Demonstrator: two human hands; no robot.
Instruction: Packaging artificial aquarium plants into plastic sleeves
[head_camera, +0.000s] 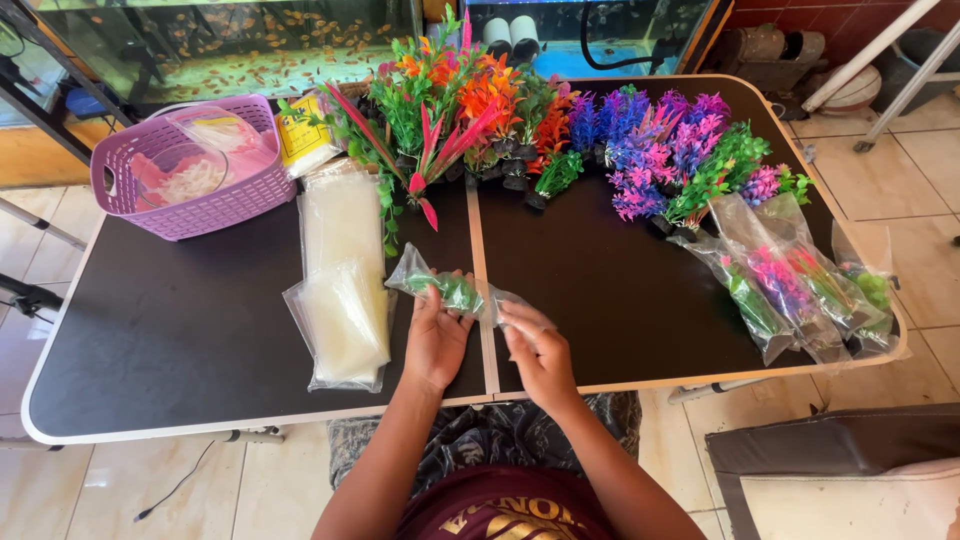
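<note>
A clear plastic bag (452, 290) with a green plastic plant inside lies across the seam of the black folding table (180, 330), near its front edge. My left hand (435, 335) grips the bag's left half, over the green plant. My right hand (535, 350) pinches the bag's right end. A stack of empty clear bags (343, 280) lies just left of my left hand.
A purple basket (190, 165) holding plastic stands at the back left. Loose orange, green, purple and pink plastic plants (560, 130) crowd the table's back. Several bagged plants (800, 290) lie at the right edge. Fish tanks (230, 45) stand behind the table.
</note>
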